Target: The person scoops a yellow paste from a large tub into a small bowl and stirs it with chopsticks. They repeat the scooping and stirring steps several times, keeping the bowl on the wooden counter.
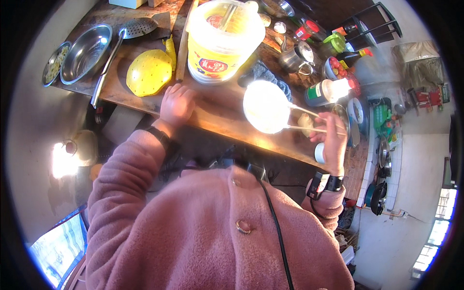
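In my right hand (333, 139) is a pair of wooden chopsticks (308, 128), spread apart. Their tips reach the near-right rim of a white bowl (267, 107); glare washes out what is inside it. My left hand (177, 104) rests on the front edge of the wooden table (217, 110), fingers curled together and the palm side hidden. Just beyond it lie a yellow octagonal pad (149, 73) and a rolling pin (182, 58). A large printed plastic bucket (207, 65) stands past the left hand, with a metal handle (227, 18) inside it.
At the left are a skimmer (138, 27), a steel basin (87, 54) and a dish of food (57, 64). A dark cloth (270, 74), steel kettle (296, 59), bottle (326, 92) and white cup (319, 153) stand around the bowl. Pans (380, 197) lie along a tiled ledge.
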Demonstrator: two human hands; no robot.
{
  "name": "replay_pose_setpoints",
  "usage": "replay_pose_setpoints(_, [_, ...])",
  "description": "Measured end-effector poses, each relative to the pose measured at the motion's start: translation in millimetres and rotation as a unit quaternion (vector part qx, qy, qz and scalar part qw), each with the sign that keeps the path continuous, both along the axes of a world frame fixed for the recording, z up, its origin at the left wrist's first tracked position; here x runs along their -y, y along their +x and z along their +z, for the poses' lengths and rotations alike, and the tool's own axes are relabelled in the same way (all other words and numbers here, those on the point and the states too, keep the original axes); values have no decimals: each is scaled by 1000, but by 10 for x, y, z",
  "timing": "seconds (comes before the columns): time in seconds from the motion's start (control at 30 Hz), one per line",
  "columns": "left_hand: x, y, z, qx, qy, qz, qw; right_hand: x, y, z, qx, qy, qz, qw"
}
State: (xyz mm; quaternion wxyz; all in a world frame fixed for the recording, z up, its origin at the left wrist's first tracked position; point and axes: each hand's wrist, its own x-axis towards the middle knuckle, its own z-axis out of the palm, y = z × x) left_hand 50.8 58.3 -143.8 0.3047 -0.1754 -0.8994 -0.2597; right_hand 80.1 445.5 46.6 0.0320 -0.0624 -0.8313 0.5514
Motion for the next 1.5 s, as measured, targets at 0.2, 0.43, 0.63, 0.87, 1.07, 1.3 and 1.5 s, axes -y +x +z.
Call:
replay_pose_setpoints(0.2, [9, -30, -52, 11, -13, 11, 1000, 134, -67, -373, -13, -78, -6, 997])
replay_pose_setpoints(0.43, [-4, -25, -44, 17, 5, -5, 1000, 164, -28, -234, -48, -100, 27, 993])
replay_pose_setpoints(0.63, [41, -66, -107, 18, -23, -1, 1000, 275, -72, -335, 22, -77, 42, 996])
replay_pose_setpoints(0.87, [86, -45, -242, 32, -38, -36, 998, -82, 109, -157, -56, -101, -15, 993])
replay_pose_setpoints(1.07, [16, -116, -83, 24, -54, -39, 997, -83, -113, -658, 7, -199, -99, 975])
replay_pose_setpoints(1.3, [-3, -76, -84, 28, -51, -45, 997, -167, 31, -1072, 74, -277, -52, 956])
replay_pose_setpoints(1.5, [-93, -119, -14, -7, -46, -57, 997, -185, 209, -972, 67, -250, 39, 965])
